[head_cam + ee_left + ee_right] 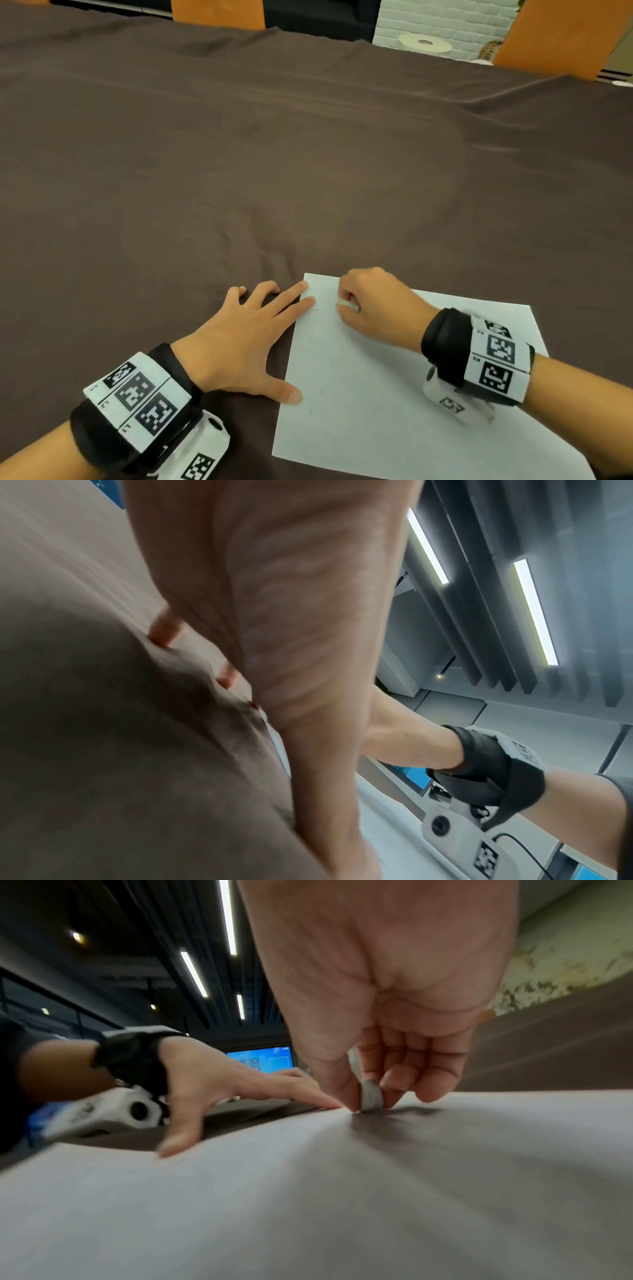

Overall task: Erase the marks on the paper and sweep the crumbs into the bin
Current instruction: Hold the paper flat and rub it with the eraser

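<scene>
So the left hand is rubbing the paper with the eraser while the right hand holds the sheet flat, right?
No, the hands are swapped. The right hand pinches the eraser against the paper, and the left hand lies spread flat, fingertips on the sheet's edge. The head view shows this.

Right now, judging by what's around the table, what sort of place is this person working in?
Probably an office or lab-style workroom, not a home. Long strip lights run between dark ceiling slats, a lit blue screen stands past the table, and orange chairs line the far side of the brown-clothed table.
</scene>
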`<state>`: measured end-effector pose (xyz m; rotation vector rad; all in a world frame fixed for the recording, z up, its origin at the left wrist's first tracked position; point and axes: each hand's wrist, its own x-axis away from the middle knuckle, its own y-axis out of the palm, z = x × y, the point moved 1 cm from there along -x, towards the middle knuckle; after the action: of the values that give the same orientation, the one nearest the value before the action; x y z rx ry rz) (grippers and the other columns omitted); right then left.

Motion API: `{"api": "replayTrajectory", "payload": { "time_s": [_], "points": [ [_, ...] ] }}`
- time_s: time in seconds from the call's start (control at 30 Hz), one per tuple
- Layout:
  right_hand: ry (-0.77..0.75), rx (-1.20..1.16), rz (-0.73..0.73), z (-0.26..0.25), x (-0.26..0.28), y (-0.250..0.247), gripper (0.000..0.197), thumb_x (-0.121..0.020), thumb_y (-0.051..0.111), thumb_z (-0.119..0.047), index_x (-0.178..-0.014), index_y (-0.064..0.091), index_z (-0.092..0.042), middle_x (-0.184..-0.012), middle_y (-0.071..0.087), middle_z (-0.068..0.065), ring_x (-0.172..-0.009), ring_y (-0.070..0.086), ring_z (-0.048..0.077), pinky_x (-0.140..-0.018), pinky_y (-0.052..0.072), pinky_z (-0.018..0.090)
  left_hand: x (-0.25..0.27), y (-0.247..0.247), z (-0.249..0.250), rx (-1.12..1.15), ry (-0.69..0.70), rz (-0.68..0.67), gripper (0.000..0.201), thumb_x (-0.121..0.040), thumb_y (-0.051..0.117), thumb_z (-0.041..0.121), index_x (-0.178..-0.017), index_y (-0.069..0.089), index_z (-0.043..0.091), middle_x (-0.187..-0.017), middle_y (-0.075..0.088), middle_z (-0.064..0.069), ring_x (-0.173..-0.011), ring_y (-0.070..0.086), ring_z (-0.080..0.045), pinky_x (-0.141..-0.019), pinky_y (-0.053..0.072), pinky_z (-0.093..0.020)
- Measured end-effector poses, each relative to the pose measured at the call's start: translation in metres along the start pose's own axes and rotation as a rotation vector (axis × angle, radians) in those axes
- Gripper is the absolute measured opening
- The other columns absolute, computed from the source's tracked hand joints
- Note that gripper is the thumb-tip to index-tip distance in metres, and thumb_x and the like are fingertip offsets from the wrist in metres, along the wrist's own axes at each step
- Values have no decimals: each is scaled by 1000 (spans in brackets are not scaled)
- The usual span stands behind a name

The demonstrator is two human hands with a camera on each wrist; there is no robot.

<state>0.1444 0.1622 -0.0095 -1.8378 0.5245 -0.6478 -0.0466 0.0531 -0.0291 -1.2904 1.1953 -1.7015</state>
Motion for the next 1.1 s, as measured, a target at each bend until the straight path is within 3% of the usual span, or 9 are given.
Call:
{"api": "replayTrajectory", "payload": {
  "time_s": [0.17,0.33,0.47,0.63,0.8,0.97,1.1],
  "points": [
    [76,-45,85,15,-11,-11,13,-83,51,-18,-75,53,-9,-80,58,5,-71,55,29,-63,48,40,0,-1,1,-4,4,-3,121,-65,44,93,-153,-15,34,-159,-24,17,-144,-2,-18,-115,12,-46],
    [-6,34,-10,-8,5,5,17,-86,52,-22,-82,54,-6,-85,57,6,-75,54,27,-67,48,38,0,-1,1,-14,-4,-15,120,-66,43,93,-152,-17,35,-158,-25,17,-145,-3,-18,-116,11,-47],
    [129,-16,74,19,-6,-11,14,-84,52,-19,-75,52,-8,-79,58,6,-69,54,28,-58,43,35,0,0,0,-3,5,-4,121,-65,44,93,-154,-14,34,-159,-23,17,-144,-1,-19,-115,12,-47],
    [-19,12,-18,-11,9,7,15,-85,52,-21,-80,54,-7,-83,57,5,-73,53,26,-64,45,36,0,0,1,-21,-5,-15,121,-65,42,94,-152,-18,36,-158,-25,18,-145,-3,-18,-117,11,-47],
    [113,-19,84,17,-3,-10,14,-84,53,-19,-75,53,-7,-78,58,7,-69,55,29,-58,44,36,0,1,0,-19,-1,-17,121,-64,41,95,-152,-17,35,-158,-25,18,-144,-2,-17,-116,11,-47],
    [-13,0,-5,-7,9,5,15,-85,52,-21,-79,54,-7,-82,57,5,-73,54,26,-64,47,37,0,-1,1,-31,-12,-38,120,-65,41,95,-151,-19,36,-157,-27,18,-145,-4,-18,-117,10,-49],
    [92,-10,72,15,-1,-7,15,-85,52,-20,-75,51,-8,-80,57,6,-70,54,28,-58,42,34,-2,-3,3,-56,-14,-65,121,-65,41,94,-151,-20,34,-158,-26,16,-145,-2,-19,-117,13,-49]
  ]
}}
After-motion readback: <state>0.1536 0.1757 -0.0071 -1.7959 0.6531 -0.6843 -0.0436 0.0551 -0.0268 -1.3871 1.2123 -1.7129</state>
